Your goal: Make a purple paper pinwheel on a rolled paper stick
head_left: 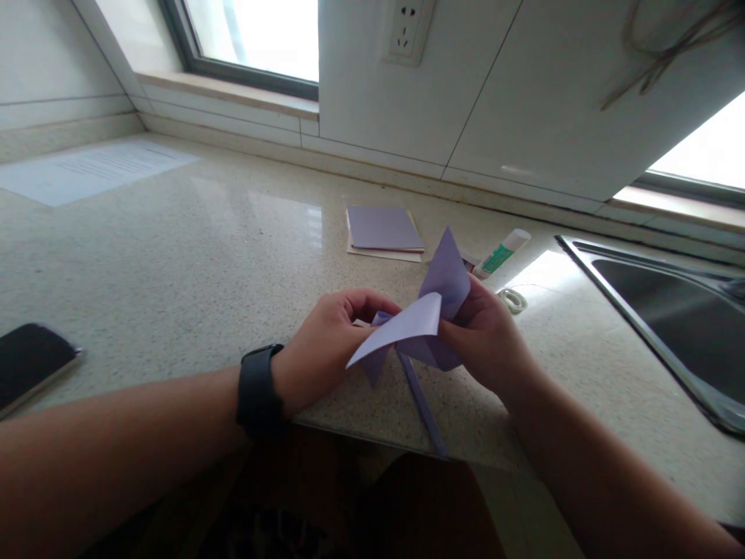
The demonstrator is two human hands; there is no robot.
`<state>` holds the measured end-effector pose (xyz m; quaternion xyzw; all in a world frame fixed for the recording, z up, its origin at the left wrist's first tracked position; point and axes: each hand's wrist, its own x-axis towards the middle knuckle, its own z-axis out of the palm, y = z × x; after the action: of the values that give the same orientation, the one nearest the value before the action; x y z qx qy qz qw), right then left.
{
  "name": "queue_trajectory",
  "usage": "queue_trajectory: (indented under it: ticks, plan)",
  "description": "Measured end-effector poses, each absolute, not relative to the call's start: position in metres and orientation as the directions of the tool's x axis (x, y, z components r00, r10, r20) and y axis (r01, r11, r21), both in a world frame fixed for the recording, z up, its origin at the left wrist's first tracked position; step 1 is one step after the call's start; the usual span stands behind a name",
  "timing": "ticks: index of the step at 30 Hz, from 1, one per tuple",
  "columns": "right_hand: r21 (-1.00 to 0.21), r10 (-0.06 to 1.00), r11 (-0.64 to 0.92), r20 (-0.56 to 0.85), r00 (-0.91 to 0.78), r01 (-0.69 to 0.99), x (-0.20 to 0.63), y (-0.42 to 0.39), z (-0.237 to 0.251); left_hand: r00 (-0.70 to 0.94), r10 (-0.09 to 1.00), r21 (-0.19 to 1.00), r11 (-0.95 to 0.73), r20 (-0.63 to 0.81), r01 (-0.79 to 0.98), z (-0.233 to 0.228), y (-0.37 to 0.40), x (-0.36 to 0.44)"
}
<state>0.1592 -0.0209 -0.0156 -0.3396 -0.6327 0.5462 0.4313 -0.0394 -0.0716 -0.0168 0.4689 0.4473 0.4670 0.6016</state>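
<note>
Between my two hands is a folded purple paper pinwheel [414, 320], its pointed blades standing out in several directions. A narrow purple paper stick [422, 404] slants down from it toward the counter's front edge. My left hand [334, 341], with a black watch at the wrist, pinches the pinwheel's left side between thumb and fingers. The right side is gripped by my right hand [486, 338], thumb in front and fingers behind the paper. The blades hide some of my fingertips and the middle of the folds.
Behind my hands lies a stack of square paper [385, 227]. A glue stick [504, 252] and a coil of pale string [512, 300] are to its right. A metal sink [657, 334] is at far right, a phone [35, 365] at far left, a printed sheet [98, 167] at back left.
</note>
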Motion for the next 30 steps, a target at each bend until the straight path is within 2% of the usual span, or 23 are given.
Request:
queue_trajectory:
  ticks: [10,15,23,30]
  plan:
    - [-0.959,0.886,0.281,0.245,-0.394,0.036,0.161,-0.024,-0.019,0.156,0.986,0.992,0.070,-0.053,-0.105,-0.024,-0.070,-0.042]
    - [-0.935,0.879,0.349,0.303,-0.368,0.064,0.159,-0.027,-0.017,0.168,0.986,0.984,0.048,-0.019,-0.173,-0.024,-0.072,-0.041]
    - [-0.911,0.869,0.406,0.360,-0.339,0.075,0.157,-0.029,-0.015,0.198,0.980,0.992,0.007,0.018,-0.126,-0.028,-0.071,-0.042]
    - [-0.779,0.806,0.573,0.480,-0.345,0.255,0.166,-0.033,-0.015,0.184,0.983,0.993,-0.004,0.025,-0.115,-0.024,-0.078,-0.039]
